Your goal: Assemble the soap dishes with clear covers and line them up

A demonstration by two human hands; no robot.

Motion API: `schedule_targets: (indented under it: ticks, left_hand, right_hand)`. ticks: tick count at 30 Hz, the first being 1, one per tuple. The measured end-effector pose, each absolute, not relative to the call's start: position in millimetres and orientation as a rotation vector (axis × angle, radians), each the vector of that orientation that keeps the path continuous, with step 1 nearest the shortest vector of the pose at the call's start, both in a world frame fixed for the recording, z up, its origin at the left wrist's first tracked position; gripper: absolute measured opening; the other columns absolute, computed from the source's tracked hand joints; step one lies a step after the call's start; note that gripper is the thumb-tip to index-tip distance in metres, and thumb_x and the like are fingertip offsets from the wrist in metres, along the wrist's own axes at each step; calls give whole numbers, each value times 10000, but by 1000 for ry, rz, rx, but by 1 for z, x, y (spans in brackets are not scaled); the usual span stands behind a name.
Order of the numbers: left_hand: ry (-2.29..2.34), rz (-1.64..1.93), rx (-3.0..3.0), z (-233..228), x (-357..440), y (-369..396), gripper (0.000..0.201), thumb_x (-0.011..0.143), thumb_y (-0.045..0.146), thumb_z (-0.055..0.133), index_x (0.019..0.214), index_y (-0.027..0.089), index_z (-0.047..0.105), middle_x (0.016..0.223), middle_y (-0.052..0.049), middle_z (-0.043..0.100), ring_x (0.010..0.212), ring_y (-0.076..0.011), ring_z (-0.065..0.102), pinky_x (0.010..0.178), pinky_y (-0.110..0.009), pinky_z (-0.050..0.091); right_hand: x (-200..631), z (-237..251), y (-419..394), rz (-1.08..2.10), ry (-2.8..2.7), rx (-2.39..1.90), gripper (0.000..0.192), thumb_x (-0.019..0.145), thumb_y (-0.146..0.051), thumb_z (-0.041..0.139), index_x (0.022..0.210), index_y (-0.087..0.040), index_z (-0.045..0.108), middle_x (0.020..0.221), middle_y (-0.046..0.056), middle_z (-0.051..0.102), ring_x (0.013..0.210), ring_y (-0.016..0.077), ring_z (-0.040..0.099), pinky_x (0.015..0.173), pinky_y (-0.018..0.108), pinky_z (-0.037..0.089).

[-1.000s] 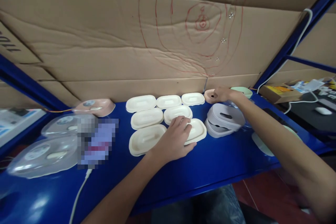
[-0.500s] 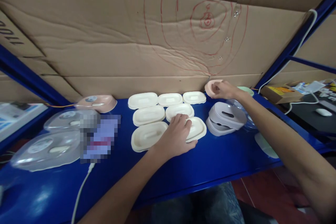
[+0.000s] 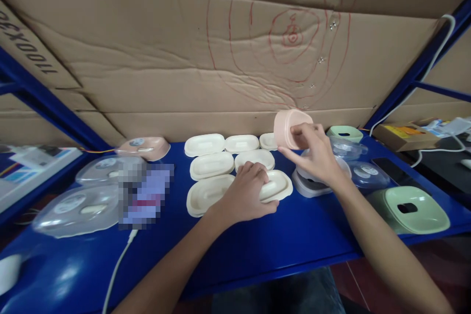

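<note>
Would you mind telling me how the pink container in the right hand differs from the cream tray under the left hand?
The pink container is held up off the shelf and tipped on its side by the right hand; the cream tray lies flat on the blue shelf under the left hand. The container is pink and deeper; the tray is cream and shallow. Both are rounded, oval plastic pieces.
</note>
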State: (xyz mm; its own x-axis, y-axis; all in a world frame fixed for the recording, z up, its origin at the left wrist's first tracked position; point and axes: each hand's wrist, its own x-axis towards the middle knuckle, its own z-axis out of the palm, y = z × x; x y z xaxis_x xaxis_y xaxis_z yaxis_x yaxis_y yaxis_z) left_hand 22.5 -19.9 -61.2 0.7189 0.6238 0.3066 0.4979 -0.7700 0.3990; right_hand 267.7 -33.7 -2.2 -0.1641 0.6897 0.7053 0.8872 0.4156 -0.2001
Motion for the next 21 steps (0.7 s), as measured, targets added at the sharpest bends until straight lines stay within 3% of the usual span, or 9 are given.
schedule_targets:
  ticks: [4, 9, 12, 16, 21]
  left_hand:
    - [905, 580, 2643, -58, 22, -19, 426, 791, 409, 915, 1030, 230, 611, 1237, -102, 702, 1215, -363, 610, 1106, -590, 519]
    - [847, 526, 2932, -55, 25, -25, 196, 1053, 347, 654, 1130, 166, 654, 1182, -156, 733, 1171, -357, 684, 1103, -557, 533]
    - [849, 461, 3104, -55, 28, -30, 230, 1117, 231, 519, 1271, 124, 651, 1175, -170, 752, 1142, -354, 718, 1054, -536, 562]
    - [790, 387, 3193, -55, 27, -29, 357, 1082, 51, 449, 1382, 128, 625, 1198, -144, 761, 1145, -330, 720, 1039, -506, 578]
    - [846, 790, 2941, -40, 11, -15, 378, 1107, 102, 443, 1421, 187, 635, 1277, -124, 772, 1202, -292, 721, 1088, -457, 583]
  right_hand:
    - [273, -20, -28, -321, -2006, -1286, 374, 1017, -560, 730, 1184, -244, 621, 1167, 118, 798, 1078, 350, 734, 1049, 518, 457]
    - [273, -21, -31, -323, -2011, -1262, 369, 1021, -540, 739, 1189, -234, 617, 1179, 118, 805, 1083, 340, 745, 1060, 506, 444]
    - [272, -20, -32, -306, -1982, -1274, 365, 1019, -547, 736, 1187, -241, 628, 1180, 113, 808, 1087, 341, 750, 1052, 505, 447]
    - [272, -18, -33, -344, -1958, -1245, 354, 1024, -543, 733, 1193, -246, 641, 1163, 112, 805, 1086, 343, 747, 1044, 508, 466]
    - [272, -11, -43, -407, -1837, -1280, 359, 1029, -570, 674, 1208, -260, 686, 1063, 109, 790, 1033, 353, 735, 1008, 540, 490]
